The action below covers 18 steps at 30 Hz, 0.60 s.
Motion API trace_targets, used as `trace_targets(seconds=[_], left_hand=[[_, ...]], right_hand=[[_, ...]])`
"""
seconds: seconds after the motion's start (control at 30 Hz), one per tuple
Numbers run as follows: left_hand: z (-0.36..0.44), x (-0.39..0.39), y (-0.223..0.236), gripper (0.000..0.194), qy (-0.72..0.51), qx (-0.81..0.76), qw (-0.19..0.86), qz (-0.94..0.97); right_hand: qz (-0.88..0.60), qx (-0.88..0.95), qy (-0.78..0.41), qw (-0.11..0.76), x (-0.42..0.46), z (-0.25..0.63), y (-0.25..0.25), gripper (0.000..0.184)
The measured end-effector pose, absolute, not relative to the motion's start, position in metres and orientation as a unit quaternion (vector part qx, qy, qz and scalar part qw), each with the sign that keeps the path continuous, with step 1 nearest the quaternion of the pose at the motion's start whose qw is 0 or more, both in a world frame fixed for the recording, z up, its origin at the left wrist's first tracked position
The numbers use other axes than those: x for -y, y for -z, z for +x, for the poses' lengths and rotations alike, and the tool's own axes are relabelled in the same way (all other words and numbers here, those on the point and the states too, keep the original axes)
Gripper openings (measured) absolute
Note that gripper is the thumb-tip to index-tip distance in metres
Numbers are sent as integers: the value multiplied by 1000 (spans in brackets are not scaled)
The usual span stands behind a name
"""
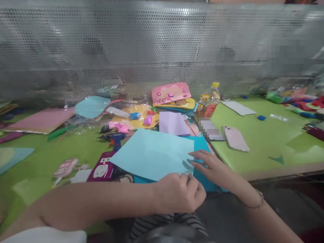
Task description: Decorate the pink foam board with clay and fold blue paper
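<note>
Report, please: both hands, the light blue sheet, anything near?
Light blue sheet lies over darker blue sheet. Left hand curled at near edge, grip hidden. Right hand open at right edge. Lilac paper just beyond.

Bare forearms [101, 199] angled inward.
The left grip [181, 193] curled fistlike, just left of the right grip [209, 165], whose fingers [201, 155] lay extended.

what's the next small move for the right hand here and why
Probably settle the right hand flat on the right edge of the light blue rectangular paper sheet to steady it: its fingers are already spread there, the left hand is curled at the near edge, and the sheet lies askew over a darker blue sheet.
</note>
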<state>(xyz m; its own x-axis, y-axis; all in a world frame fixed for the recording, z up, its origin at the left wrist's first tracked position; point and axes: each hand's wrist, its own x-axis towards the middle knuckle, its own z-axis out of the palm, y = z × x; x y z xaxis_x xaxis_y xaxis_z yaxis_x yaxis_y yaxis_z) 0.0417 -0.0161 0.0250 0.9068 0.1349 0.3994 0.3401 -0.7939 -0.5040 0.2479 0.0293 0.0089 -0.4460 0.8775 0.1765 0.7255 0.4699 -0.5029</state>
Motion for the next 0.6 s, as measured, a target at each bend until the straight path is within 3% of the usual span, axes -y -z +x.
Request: trace_targets(seconds=[0.1, 0.27, 0.4, 0.6], left_hand=[[40, 22, -18, 25, 128, 156, 224, -953], [17, 15, -6, 52, 41, 319, 152, -935], [-3, 15, 1, 47, 1, 365, 123, -923], [5, 32, 17, 46, 19, 373, 132, -918]], right_hand=[[-526, 817, -79, 223, -25, 267, 4, 43], [-528, 840, -20, 124, -13, 281, 33, 56], [-507, 855, -23, 109, -2, 276, 37, 56], [-491, 855, -59, 156, -35, 261, 2, 37]])
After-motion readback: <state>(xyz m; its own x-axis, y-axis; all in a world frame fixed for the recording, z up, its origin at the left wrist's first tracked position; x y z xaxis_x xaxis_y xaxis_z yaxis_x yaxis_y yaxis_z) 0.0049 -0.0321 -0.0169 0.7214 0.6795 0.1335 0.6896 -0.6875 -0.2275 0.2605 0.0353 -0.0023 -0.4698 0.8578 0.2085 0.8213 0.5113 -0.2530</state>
